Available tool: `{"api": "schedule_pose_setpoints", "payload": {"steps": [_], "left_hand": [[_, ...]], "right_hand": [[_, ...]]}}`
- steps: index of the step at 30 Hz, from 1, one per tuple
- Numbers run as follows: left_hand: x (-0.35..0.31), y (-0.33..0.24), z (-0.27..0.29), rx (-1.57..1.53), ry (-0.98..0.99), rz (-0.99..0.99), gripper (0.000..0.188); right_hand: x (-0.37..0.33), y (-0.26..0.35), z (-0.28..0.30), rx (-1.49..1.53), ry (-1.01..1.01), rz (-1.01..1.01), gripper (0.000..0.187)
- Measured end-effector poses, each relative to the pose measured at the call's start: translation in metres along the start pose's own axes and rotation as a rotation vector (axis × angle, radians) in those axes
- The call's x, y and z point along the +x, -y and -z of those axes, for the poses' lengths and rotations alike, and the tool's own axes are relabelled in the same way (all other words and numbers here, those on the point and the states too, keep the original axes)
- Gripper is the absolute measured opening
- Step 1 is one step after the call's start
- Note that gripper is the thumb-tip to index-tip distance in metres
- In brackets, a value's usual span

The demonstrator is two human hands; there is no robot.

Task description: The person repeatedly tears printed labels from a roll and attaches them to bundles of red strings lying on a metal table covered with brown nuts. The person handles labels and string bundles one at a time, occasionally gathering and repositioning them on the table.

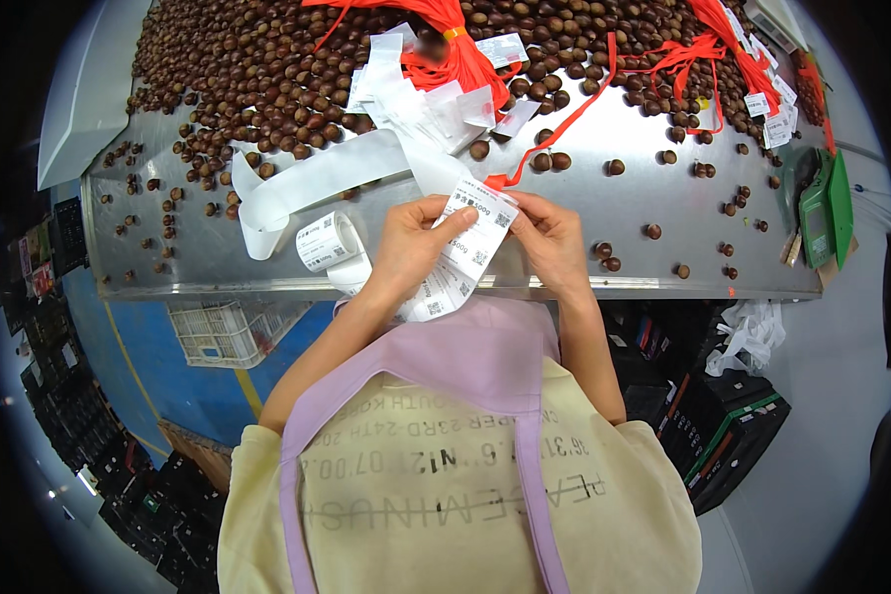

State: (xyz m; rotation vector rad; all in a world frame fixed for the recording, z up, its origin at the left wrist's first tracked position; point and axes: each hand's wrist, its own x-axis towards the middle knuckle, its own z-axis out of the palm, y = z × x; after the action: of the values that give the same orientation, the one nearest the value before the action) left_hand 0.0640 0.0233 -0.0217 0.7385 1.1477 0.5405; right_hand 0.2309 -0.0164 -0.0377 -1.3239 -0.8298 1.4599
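My left hand [413, 245] is closed on a strip of printed white labels [473, 249], its thumb lying across the front. The strip hangs down toward my apron over the table's near edge. At the strip's upper right corner, my right hand [550, 239] pinches the label's edge, close to the end of a red net strip [569, 125]. That strip runs up and away between the chestnuts. A loose label roll [319, 243] sits left of my left hand. Blank white backing tape [342, 176] curls behind it, toward a pile of white tags [445, 111].
Chestnuts [267, 69] heap over the far side of the metal table [386, 277], with several scattered nearer. Bundles of red net strips [445, 40] lie on the heap. A green-and-grey device [824, 213] stands at the right edge. Below are a white crate [218, 332] and black boxes [728, 436].
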Motion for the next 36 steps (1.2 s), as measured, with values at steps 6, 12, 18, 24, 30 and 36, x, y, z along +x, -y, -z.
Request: {"api": "schedule_pose_setpoints", "payload": {"steps": [6,12,18,24,30,36], "left_hand": [[0.001,0.001,0.001,-0.046,0.006,0.023,0.024],[0.003,0.002,0.001,-0.028,-0.025,-0.004,0.025],[0.003,0.002,-0.001,0.066,-0.033,-0.027,0.025],[-0.001,0.0,0.001,0.206,0.006,-0.03,0.024],[0.0,-0.007,0.002,0.441,-0.028,0.027,0.023],[0.001,0.003,0.014,0.403,-0.082,-0.061,0.021]], "right_hand": [[0.0,0.001,-0.001,-0.049,0.029,-0.005,0.025],[0.0,-0.001,0.003,0.006,0.068,-0.011,0.028],[0.0,-0.002,-0.004,-0.057,-0.086,-0.062,0.025],[0.002,-0.004,-0.003,-0.053,-0.234,0.036,0.025],[0.01,0.001,0.005,0.011,-0.407,0.082,0.024],[0.092,0.088,0.115,-0.309,-0.539,0.354,0.025]]}}
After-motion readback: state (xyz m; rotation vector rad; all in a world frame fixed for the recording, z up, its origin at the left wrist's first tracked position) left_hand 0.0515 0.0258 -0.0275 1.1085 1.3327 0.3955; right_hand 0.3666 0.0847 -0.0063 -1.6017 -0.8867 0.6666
